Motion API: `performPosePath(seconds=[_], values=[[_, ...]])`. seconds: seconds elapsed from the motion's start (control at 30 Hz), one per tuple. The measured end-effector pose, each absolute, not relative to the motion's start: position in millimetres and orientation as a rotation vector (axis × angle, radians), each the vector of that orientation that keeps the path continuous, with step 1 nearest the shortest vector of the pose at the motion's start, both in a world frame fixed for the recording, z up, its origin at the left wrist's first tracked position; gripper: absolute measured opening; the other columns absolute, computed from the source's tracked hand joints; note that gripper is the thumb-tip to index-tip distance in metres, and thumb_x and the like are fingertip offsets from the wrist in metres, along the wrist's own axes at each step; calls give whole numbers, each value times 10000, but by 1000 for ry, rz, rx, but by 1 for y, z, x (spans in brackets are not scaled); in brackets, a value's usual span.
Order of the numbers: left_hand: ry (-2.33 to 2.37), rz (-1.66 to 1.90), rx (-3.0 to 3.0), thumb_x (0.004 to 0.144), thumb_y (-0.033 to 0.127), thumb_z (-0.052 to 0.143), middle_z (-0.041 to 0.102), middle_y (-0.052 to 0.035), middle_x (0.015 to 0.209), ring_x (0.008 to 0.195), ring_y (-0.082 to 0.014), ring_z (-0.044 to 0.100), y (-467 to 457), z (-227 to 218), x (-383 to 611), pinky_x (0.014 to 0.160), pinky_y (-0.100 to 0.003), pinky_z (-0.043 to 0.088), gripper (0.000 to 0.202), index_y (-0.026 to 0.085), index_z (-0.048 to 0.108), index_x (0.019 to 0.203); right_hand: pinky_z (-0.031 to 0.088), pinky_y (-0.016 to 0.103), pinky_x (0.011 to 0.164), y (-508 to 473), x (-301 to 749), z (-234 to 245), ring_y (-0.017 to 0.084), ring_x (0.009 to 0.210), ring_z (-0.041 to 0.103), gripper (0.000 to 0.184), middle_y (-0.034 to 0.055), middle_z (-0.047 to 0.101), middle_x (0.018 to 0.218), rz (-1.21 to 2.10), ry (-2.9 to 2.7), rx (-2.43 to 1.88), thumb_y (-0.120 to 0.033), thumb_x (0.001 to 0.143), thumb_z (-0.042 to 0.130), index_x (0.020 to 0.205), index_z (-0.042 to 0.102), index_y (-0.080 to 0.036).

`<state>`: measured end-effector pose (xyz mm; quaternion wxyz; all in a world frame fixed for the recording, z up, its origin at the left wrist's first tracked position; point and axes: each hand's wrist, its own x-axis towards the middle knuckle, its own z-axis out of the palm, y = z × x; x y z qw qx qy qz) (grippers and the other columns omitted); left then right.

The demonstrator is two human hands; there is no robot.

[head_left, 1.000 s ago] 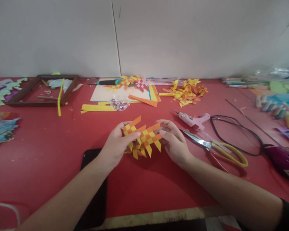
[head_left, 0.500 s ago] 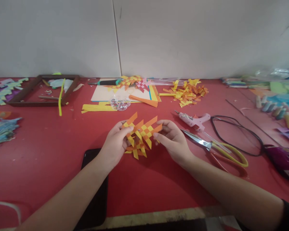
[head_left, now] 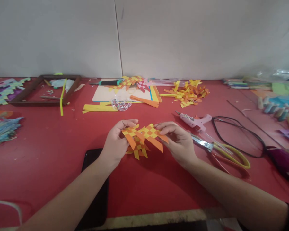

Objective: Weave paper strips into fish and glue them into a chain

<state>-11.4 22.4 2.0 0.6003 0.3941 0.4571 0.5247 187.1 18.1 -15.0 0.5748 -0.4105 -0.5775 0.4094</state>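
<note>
My left hand [head_left: 115, 141] pinches a woven orange-and-yellow paper fish [head_left: 130, 132] between thumb and fingers. A second woven paper fish [head_left: 151, 132], in the same colours, is gripped at its right end by my right hand [head_left: 177, 139]. The two fish meet or overlap in the middle, each with orange strips pointing down; a small eye shows near where they meet. Below them on the red table another woven paper fish [head_left: 137, 150] lies partly hidden by the held ones and my left hand.
To the right lie a pink glue gun [head_left: 195, 121] and large scissors [head_left: 216, 149]. A black phone [head_left: 95, 189] rests beside my left forearm. Behind are paper scraps [head_left: 190, 91], yellow strips [head_left: 100, 107], a dish of googly eyes [head_left: 121, 103] and a brown frame [head_left: 36, 104].
Both hands have turned the two held fish over, so their orange strips now point down rather than up. The fish on the table has stayed in place.
</note>
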Motion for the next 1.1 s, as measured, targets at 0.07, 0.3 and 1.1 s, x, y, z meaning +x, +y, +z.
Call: performPosePath(seconds=[0.07, 0.3, 1.1], values=[[1071, 1254, 995, 653, 148, 808, 634, -56, 1311, 1179, -230, 613, 21, 3, -11, 808, -278, 538, 271, 206, 647, 863, 576, 393, 929, 16, 187, -14, 198, 993, 679, 83, 45, 674, 976, 919, -1372, -938, -271, 806, 790, 767, 717, -263], [1105, 1354, 1268, 714, 128, 769, 649, -62, 1276, 1241, -259, 583, 17, 8, -13, 911, -327, 524, 218, 231, 679, 883, 574, 430, 945, 15, 189, -14, 223, 1059, 666, 85, 48, 647, 1027, 816, -1404, -927, -264, 823, 770, 749, 731, -277], [967, 1014, 727, 766, 439, 794, 720, -41, 886, 722, -171, 704, 32, 9, -19, 672, -308, 609, 405, 197, 599, 1025, 552, 233, 620, 25, 185, -16, 92, 670, 626, 358, -28, 650, 851, 1327, -858, -1060, -300, 687, 855, 953, 622, -241]])
